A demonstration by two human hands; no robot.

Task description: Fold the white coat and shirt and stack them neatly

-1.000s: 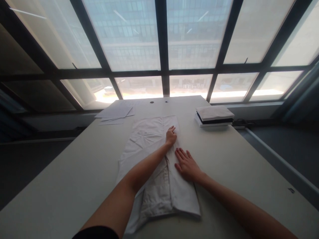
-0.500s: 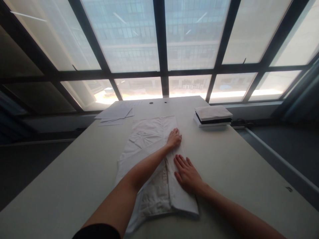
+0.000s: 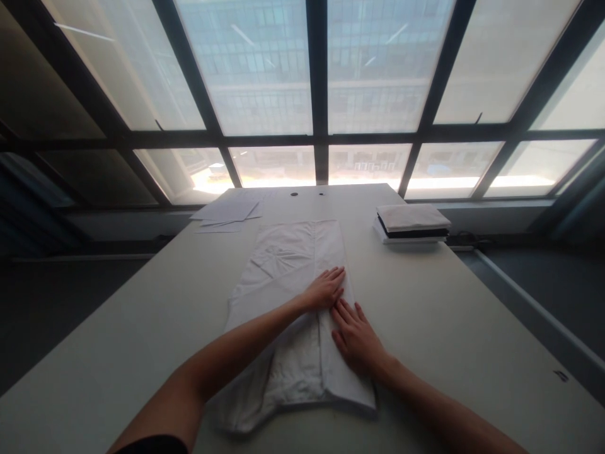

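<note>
A white garment, perhaps a shirt, lies spread on the white table, with a long strip folded inward along its right side. My left hand rests flat on that folded strip, fingers stretched toward the right edge. Just below it, my right hand lies open on the same strip, its fingertips close to or touching the left hand. Neither hand grips the cloth. Wrinkles run across the upper left of the garment, and my left forearm hides part of its middle.
A stack of folded cloth, white and black, sits at the back right of the table. Loose paper sheets lie at the back left. Beyond the far edge rise large windows with dark frames.
My left hand has slid down the folded strip toward me and now meets the right hand. The right hand stays nearly in place. The view has shifted slightly.
</note>
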